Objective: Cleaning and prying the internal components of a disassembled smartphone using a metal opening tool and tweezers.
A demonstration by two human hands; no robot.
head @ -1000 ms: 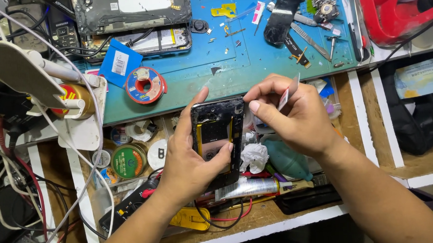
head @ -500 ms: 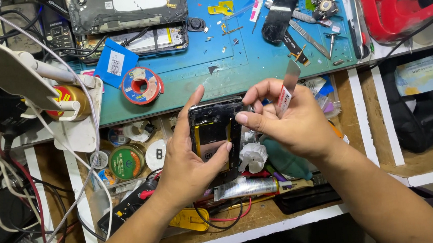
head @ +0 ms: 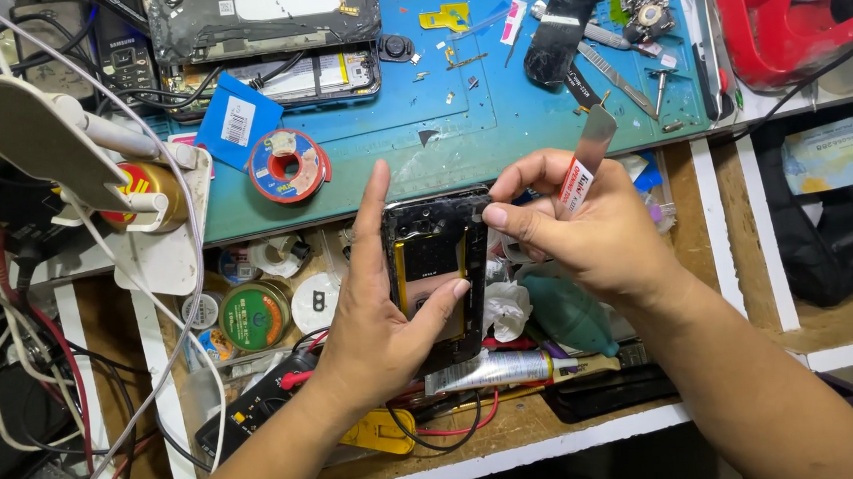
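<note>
My left hand point(head: 382, 316) grips an opened black phone point(head: 436, 268) upright, its back removed and a yellow-edged battery showing, thumb across the lower part and index finger stretched up along its left side. My right hand point(head: 584, 230) touches the phone's upper right corner with thumb and fingertips, and also holds a thin metal pry blade point(head: 587, 156) with a red and white label, which sticks up above the knuckles.
A blue work mat point(head: 458, 109) carries another opened phone point(head: 266, 42), a solder spool point(head: 289, 166), tweezers and small parts. Below lie round tins point(head: 254, 317), a crumpled tissue point(head: 505, 309), a glue tube point(head: 494, 369), cables and a multimeter. A red device point(head: 787, 10) stands top right.
Both hands and the phone have risen slightly toward the mat. The pry blade has swung up from near the phone's edge to stand clear above my right hand.
</note>
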